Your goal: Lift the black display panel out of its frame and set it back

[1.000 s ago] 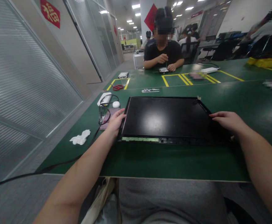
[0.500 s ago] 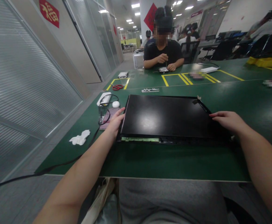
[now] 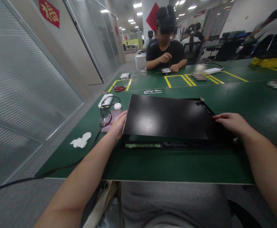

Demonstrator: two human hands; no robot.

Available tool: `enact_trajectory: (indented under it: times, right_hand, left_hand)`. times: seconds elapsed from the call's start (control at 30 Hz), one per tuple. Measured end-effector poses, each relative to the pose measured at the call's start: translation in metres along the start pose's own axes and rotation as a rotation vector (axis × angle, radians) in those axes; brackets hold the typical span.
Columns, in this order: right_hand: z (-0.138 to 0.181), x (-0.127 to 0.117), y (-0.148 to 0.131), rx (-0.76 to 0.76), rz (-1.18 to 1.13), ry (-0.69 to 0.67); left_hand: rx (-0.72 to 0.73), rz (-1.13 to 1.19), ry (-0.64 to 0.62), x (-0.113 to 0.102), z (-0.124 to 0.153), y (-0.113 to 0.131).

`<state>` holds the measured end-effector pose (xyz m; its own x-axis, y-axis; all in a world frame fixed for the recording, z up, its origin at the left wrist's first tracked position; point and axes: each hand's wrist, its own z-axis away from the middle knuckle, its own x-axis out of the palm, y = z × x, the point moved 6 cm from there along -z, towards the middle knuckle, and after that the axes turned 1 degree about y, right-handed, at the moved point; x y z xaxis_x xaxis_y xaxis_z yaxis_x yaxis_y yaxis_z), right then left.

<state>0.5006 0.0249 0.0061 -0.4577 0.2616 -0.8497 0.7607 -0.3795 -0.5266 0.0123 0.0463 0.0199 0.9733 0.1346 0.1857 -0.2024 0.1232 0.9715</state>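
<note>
Black display panel lies tilted in the grasp of the left hand, its left side raised above a dark frame on the green table; the right hand pinches the opposite edge, apparently the frame's. Parting the two appears to be the step; the next move likely calls for even support from both hands. Red scissors lie beyond.

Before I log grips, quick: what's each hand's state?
Left hand: closed on the black panel, left edge.
Right hand: at the right edge; grip cannot be told.
</note>
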Motion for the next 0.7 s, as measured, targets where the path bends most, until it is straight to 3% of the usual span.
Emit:
enact_trajectory:
  times: [0.3,0.53,0.7]
  right_hand:
    - [-0.0022,0.0,0.0029,-0.006,-0.003,0.005]
    - [-0.0051,0.0024,0.0063,-0.014,-0.008,0.005]
    - [-0.0048,0.0018,0.007,-0.015,-0.006,0.006]
  left_hand:
    - [0.054,-0.005,-0.111,0.0065,0.0,0.0024]
    - [0.121,-0.044,-0.089,0.0058,-0.0017,0.0055]
    - [0.1,0.0,-0.166,0.0098,-0.0013,0.0048]
